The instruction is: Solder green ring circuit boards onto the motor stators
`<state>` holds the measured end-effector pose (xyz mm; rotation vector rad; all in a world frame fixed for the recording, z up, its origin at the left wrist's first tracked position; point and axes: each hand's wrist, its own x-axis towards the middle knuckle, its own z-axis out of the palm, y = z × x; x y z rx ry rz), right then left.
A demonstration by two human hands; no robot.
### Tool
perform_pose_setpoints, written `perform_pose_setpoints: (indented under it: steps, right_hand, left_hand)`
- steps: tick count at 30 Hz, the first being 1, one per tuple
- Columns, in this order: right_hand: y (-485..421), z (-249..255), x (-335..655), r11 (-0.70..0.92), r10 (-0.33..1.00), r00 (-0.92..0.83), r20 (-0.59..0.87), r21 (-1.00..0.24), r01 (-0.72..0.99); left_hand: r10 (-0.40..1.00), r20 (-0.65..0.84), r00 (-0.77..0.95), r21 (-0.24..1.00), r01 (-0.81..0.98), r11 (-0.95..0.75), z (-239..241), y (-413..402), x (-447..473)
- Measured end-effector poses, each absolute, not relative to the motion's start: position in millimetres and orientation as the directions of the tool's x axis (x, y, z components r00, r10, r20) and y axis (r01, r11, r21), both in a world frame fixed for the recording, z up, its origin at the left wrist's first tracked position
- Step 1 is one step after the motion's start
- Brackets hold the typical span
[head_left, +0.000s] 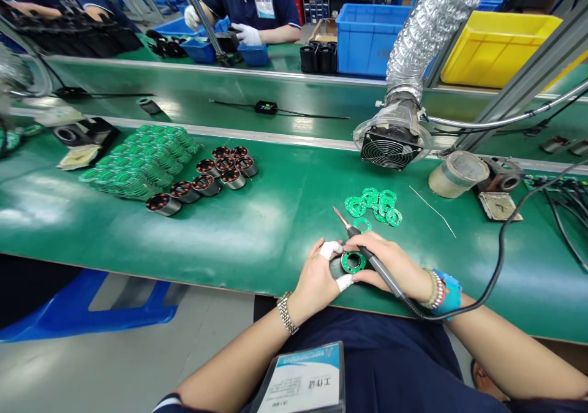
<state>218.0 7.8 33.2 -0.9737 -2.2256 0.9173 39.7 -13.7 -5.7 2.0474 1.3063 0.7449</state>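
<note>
Near the bench's front edge, my left hand (316, 279), with white tape on its thumb and a finger, is closed around a dark metal motor stator (337, 268). A green ring-shaped circuit board (353, 271) covers the stator's end that faces up and right. My right hand (399, 265) grips a soldering iron (382, 270), whose tip points up and left, away from the board. Its thumb and fingertips also touch the board's edge. Just beyond the hands lies a loose pile of green ring boards (375, 203), with a single ring board (362, 224) closest to the iron.
Several copper-wound stators (205, 184) stand left, beside stacked green boards (142, 162). A fume fan (390, 146) hangs ahead. To the right are solder wire (432, 211), a round tub (458, 174) and an iron stand (500, 186). The iron's cable (501, 241) crosses my right forearm. Co-workers sit opposite.
</note>
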Motion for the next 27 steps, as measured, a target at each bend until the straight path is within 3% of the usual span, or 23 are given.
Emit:
perform_pose_setpoints:
  steps: [12, 21, 27]
  right_hand:
    - [5, 15, 222, 0.437, 0.833, -0.512, 0.209, -0.816, 0.378]
    - [3, 12, 224, 0.464, 0.834, -0.477, 0.276, -0.819, 0.337]
    - [9, 15, 227, 0.443, 0.797, -0.558, 0.229, -0.85, 0.285]
  left_hand:
    - [0.918, 0.191, 0.349, 0.685, 0.622, -0.379, -9, -17, 40]
    - [0.92, 0.18, 0.347, 0.729, 0.581, -0.362, -6, -17, 39]
    - [0.921, 0.178, 0.346, 0.716, 0.597, -0.362, -9, -17, 40]
